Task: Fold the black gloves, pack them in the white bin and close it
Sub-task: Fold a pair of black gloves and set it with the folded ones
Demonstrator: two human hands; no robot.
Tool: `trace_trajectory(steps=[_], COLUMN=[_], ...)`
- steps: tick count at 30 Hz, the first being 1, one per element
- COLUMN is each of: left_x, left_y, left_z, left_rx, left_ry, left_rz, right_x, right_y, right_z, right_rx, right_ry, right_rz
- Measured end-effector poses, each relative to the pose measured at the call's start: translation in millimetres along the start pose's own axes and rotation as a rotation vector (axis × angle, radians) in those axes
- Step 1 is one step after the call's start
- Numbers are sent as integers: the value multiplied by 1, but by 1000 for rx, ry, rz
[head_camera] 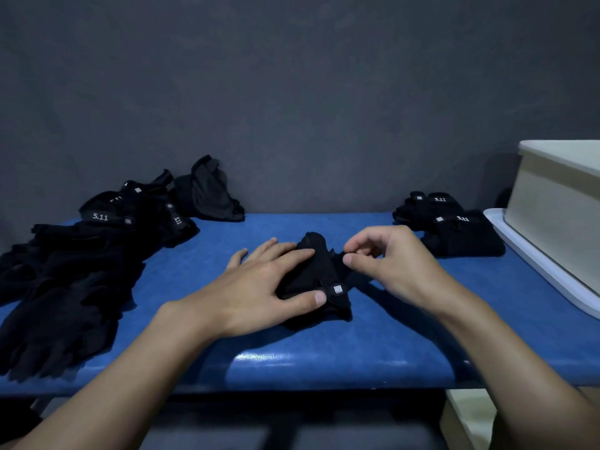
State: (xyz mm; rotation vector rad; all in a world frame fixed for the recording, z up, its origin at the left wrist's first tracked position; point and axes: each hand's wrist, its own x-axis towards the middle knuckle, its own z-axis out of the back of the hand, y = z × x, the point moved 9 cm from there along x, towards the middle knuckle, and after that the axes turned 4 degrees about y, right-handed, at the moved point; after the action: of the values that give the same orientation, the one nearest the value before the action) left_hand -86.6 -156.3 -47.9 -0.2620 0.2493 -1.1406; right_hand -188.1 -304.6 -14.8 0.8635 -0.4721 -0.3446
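left hand presses the glove flat, fingers straight; right hand pinches its right-side flap, nearer for folding.

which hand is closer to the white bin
Right. The right hand pinches the glove left of the white bin; the left hand presses it farther left.

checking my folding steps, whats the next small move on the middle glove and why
Probably the right hand should draw its pinched flap over the glove, which the left hand pins flat; it looks only half folded, unlike the bundles beside the white bin.
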Motion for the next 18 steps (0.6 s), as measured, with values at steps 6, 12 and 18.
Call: trace_trajectory(steps=[6,12,18], left_x=[1,1,0], left_y=[-4,-7,-6], left_z=[-7,-11,-11], left_rx=[30,56,69], left_ry=[33,57,52], left_rz=[-27,-22,-28], right_x=[4,13,15], right_y=[-16,-26,-21], right_z=[-7,-21,-16], right_rx=[-254,32,205], right_ry=[71,127,1], right_rz=[-54,-115,-101])
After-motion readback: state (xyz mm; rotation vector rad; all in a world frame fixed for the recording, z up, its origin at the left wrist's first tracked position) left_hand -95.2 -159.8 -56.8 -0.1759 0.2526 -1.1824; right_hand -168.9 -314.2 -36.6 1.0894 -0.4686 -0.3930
